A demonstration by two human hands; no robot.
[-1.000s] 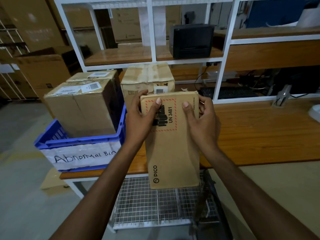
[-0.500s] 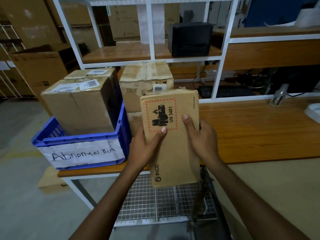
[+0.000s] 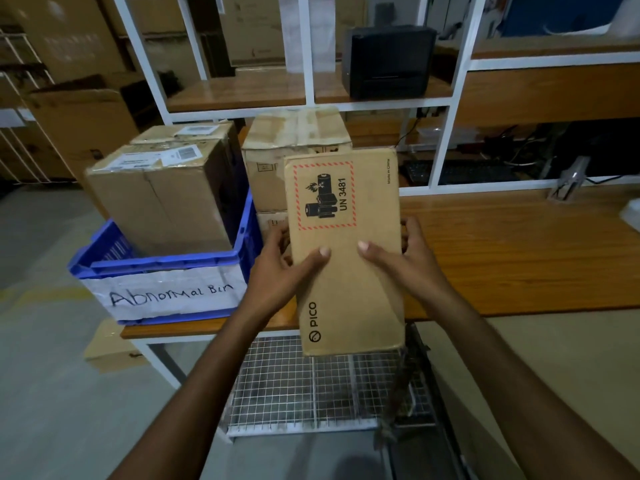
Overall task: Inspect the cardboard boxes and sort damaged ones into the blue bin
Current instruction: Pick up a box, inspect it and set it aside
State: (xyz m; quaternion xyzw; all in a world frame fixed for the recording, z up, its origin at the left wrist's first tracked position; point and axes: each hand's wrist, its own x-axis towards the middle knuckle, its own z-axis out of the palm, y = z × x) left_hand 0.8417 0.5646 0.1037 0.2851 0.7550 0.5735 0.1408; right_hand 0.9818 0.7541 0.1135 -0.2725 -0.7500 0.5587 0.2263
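Note:
I hold a flat brown PICO box [image 3: 349,299] with a red-bordered UN 3481 battery label upright in front of me, over the table's front edge. My left hand [image 3: 282,275] grips its left side and my right hand [image 3: 403,263] grips its right side, thumbs on the front face. The blue bin [image 3: 166,263], labelled "Abnormal Bin", sits at the table's left end and holds a large taped cardboard box [image 3: 159,195] with another behind it. A stack of taped boxes [image 3: 298,140] stands on the table behind the held box.
The wooden table [image 3: 519,251] stretches to the right. A white shelf frame [image 3: 311,105] with a black printer [image 3: 388,62] rises behind it. A wire-mesh cart [image 3: 311,386] stands below the table edge. Large cartons [image 3: 79,126] stand on the floor at left.
Both hands slid down from the box's top to its middle, uncovering the battery label. The box sits slightly higher and more upright in view.

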